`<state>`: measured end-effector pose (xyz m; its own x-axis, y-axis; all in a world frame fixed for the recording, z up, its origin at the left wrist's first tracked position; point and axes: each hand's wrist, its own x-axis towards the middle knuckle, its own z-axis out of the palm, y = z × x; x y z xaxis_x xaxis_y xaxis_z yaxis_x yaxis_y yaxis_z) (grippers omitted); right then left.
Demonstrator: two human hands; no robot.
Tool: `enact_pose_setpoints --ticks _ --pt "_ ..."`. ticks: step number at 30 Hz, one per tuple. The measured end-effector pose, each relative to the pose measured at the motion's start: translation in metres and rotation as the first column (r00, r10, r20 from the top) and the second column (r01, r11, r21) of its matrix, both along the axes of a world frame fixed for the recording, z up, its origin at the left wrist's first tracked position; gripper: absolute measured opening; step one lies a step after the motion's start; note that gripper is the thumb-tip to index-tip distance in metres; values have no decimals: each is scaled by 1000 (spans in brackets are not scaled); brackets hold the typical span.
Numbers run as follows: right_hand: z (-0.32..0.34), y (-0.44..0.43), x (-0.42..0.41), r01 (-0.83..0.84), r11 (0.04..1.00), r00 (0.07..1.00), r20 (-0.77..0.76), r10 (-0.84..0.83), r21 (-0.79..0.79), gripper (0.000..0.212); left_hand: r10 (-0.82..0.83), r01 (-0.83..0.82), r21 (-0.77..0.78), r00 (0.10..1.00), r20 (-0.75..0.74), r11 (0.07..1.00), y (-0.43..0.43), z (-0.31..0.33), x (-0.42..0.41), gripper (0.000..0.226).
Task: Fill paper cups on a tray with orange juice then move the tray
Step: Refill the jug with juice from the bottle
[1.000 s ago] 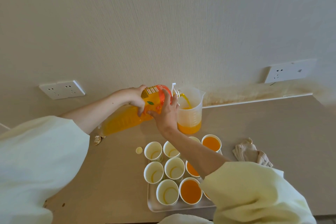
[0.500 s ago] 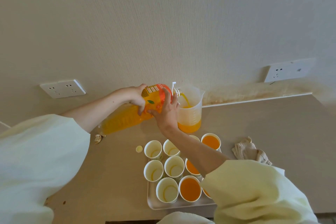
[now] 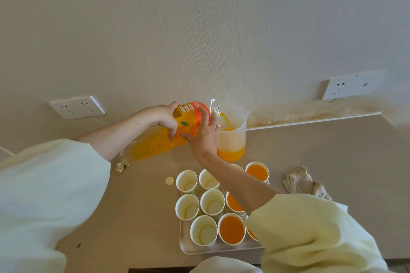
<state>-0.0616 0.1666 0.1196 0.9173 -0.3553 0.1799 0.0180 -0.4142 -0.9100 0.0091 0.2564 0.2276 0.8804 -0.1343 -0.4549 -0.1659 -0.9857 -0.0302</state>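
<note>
So right now the bottle [image 3: 155,142] is tipped nearly flat over the counter [image 3: 321,150], neck aimed right, and juice is running from it into the jug [image 3: 233,137] by the wall [image 3: 199,29]. The jug has juice only in its bottom part.

The left hand [image 3: 164,117] has its fingers curled over the top of the bottle at the label. The right hand [image 3: 204,137] is on the near side by the shoulder, fingers spread and fairly straight against the plastic, thumb tucked under.

The tray [image 3: 199,249] sits on the counter close to the person, in front of the jug. Five cups on its left side look empty, e.g. this cup [image 3: 203,230]. On the right side, a full cup [image 3: 232,228] and another at the far corner [image 3: 257,172], plus at least two more with juice that the right arm and sleeve [image 3: 310,228] partly cover.

A cap [image 3: 170,180] lies just left of the tray, a cloth [image 3: 304,184] sits to its right, and there's a crumpled scrap [image 3: 119,168] under the bottle's base. Two sockets on the wall, one left [image 3: 76,107] and one right [image 3: 352,84].
</note>
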Motion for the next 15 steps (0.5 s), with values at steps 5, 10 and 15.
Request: enact_pose_setpoints --ticks 5,10,15 --pt "0 -3 0 3 1000 1000 -7 -3 -4 92 -7 7 -1 1000 5 1000 -1 -3 1 124" --pt "-2 -4 0 1 1000 1000 -13 -1 -12 92 -13 13 -14 1000 2 1000 -2 -5 2 123" --pt "-3 -5 0 -1 1000 1000 -13 1 -22 92 -6 6 -40 1000 -4 999 0 -11 5 125"
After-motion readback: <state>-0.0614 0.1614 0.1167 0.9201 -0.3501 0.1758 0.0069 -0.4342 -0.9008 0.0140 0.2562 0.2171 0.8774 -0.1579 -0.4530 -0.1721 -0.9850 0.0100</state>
